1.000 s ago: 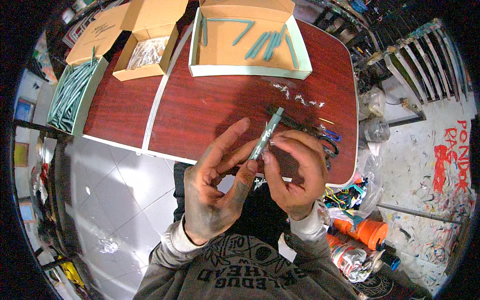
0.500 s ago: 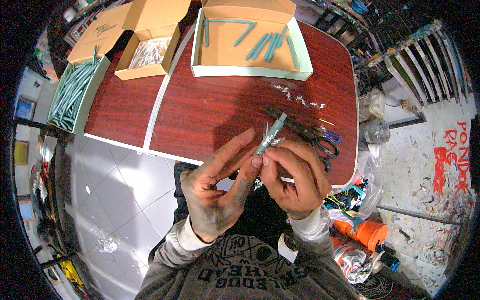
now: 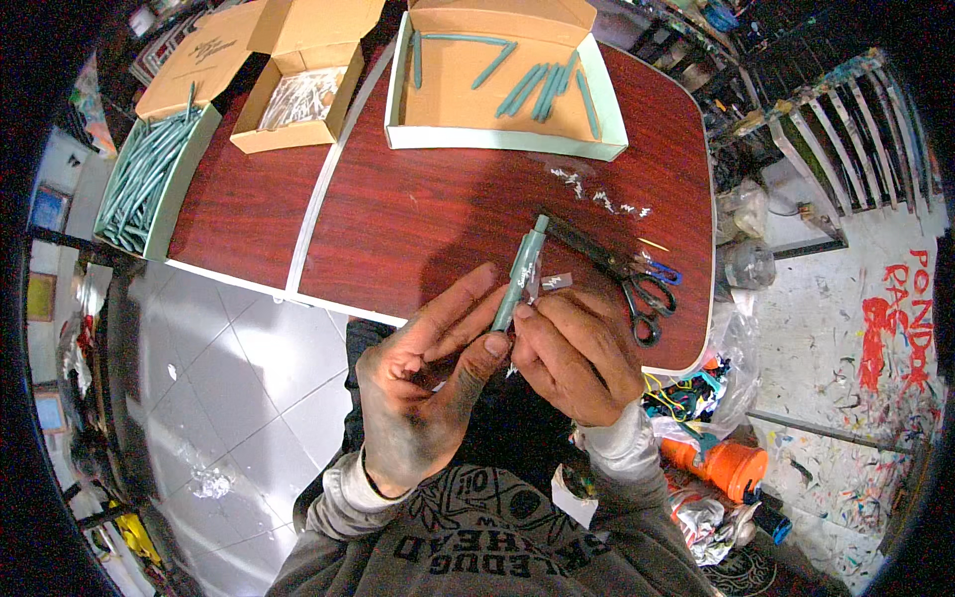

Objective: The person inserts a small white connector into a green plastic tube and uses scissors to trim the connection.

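L hand (image 3: 413,403) grasping green pen (image 3: 517,284), thumb vs fingers, ctr of frame. R hand (image 3: 585,358) fingertips bunched by pen's lower R side; can't tell if gripping. Blk scissors (image 3: 642,289) R of ctr, on table (image 3: 398,209). Open box (image 3: 497,139) top ctr.

A dark red wood-grain desk (image 3: 398,219) is edged in white and crossed by a pale strip (image 3: 317,199). Glare (image 3: 264,350) is thrown across the grey tiled floor (image 3: 189,338) at left. At right, a pale surface (image 3: 836,428) is spattered with paint and marked with red lettering (image 3: 872,333); beyond it, a slatted rack (image 3: 844,139) with curved bars is seen
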Tool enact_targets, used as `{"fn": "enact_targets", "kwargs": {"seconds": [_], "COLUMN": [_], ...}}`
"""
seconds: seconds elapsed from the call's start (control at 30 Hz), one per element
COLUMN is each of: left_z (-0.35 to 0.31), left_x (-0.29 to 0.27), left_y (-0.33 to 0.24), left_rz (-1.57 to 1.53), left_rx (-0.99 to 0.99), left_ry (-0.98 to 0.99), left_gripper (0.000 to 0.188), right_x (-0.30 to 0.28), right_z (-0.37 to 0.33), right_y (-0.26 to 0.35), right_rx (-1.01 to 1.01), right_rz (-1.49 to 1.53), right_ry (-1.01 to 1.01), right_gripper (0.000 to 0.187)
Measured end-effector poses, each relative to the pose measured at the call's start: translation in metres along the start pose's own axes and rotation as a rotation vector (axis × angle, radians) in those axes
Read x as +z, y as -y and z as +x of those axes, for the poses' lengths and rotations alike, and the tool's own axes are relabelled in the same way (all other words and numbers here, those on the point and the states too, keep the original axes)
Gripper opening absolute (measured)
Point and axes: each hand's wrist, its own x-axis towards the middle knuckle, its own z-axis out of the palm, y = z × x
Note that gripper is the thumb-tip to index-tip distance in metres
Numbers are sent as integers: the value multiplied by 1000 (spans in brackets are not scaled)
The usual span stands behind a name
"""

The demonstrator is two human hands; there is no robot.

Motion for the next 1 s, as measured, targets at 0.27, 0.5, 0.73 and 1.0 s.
{"fn": "enact_targets", "kwargs": {"seconds": [0.27,0.5,0.73,1.0], "left_z": [5,22,34,50], "left_x": [-2,-14,-22,-28], "left_y": [-2,10,24,29], "left_rz": [-33,-277,-472,-508], "left_rx": [-80,-254,-251,-240], "left_ry": [-68,-124,-123,-156], "left_gripper": [41,35,40,38], "right_x": [-2,1,10,13], "right_z": [7,9,4,-8], "right_y": [-1,-1,1,8], "right_rx": [-33,-109,-194,-215], "right_rz": [51,68,79,158], "right_ry": [39,91,185,213], "right_gripper": [34,34,33,30]}}
